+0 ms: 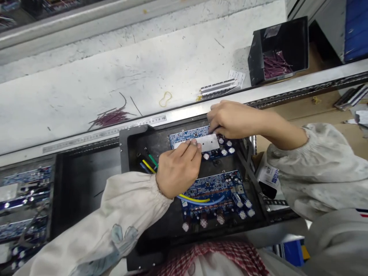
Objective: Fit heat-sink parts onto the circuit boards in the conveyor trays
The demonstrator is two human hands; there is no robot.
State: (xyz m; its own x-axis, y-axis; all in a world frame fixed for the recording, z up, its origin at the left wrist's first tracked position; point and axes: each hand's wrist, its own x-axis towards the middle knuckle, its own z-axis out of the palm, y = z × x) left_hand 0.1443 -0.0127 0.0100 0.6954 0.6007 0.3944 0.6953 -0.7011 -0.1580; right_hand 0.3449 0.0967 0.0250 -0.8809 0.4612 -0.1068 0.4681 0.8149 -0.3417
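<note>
Pressing, it seems, on a white plate, the left hand has its fingers bent and close together, fingertips on the metal; I cannot tell whether they grip it. The right hand curls downward at the plate's right end; whatever it may pinch is hidden. The plate lies on the upper board, above the lower board, inside a black tray. Holding both ends presumably stops it shifting. Along the near edge of the worktop, a ruler shows digits including 7, 8, 9; blue print on a packet is too blurred to read.
</note>
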